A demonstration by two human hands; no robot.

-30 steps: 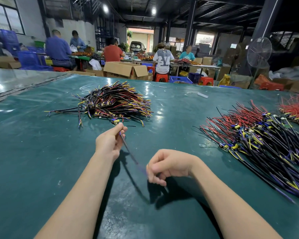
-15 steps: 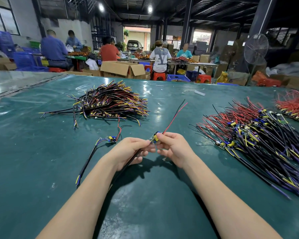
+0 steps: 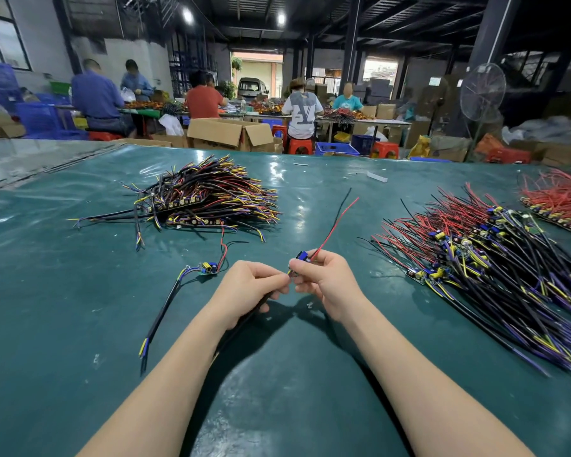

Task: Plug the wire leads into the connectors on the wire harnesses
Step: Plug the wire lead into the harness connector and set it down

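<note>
My right hand pinches a small circuit board with a blue part; its red and black leads stick up and away. My left hand grips a black sheathed cable that runs down under the palm, its tip held against the board between both sets of fingertips. The joint itself is hidden by the fingers. Another finished harness with a green board and a black cable lies on the table left of my hands.
The green table mat holds a pile of harnesses at the back left, a larger pile of boards with red and black wires at the right, and red-wired boards at the far right. People work at tables beyond.
One second ago my left hand was setting a harness down by the back pile. Since then both hands met at the centre, the right one holding a board with red and black leads.
</note>
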